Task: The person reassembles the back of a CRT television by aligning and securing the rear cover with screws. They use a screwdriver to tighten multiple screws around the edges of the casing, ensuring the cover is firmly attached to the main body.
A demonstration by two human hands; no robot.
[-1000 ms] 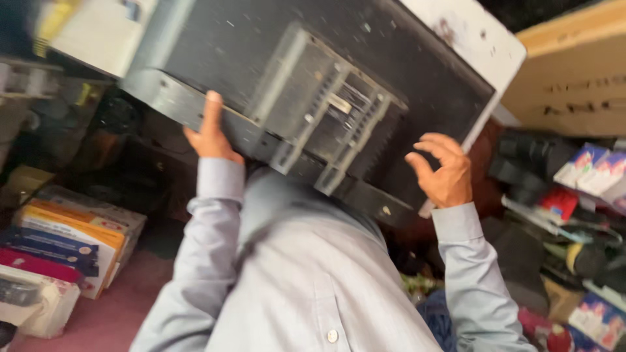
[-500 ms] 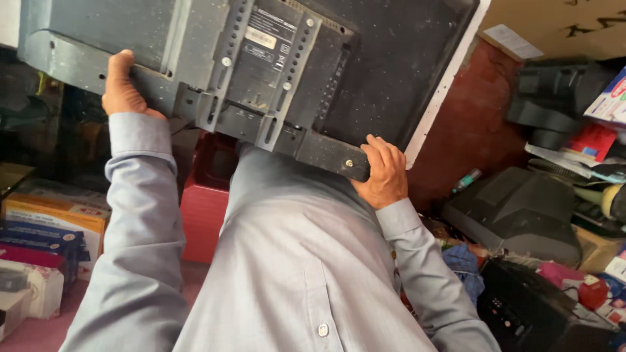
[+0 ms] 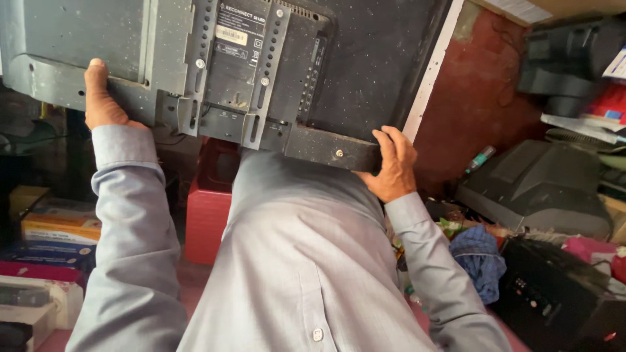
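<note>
I hold a dusty black flat-screen television (image 3: pixel 365 72) with its back panel toward me, lifted in front of my chest. A metal mounting bracket (image 3: pixel 241 72) with a label sits on the back. My left hand (image 3: pixel 103 98) grips the lower left edge, thumb up along the casing. Curled around the lower right corner is my right hand (image 3: pixel 391 166). Grey shirt sleeves cover both arms.
A red box (image 3: pixel 208 208) stands on the floor below the television. Stacked cardboard boxes (image 3: pixel 55 228) lie at the left. At the right are a grey printer-like machine (image 3: pixel 535 189), a black device (image 3: pixel 561 293), a blue cloth (image 3: pixel 479 254) and a red wall (image 3: pixel 476 98).
The television has swung from tilted to nearly level and come closer to me. My right hand slid from the side edge to the lower right corner. The view dipped toward the floor.
</note>
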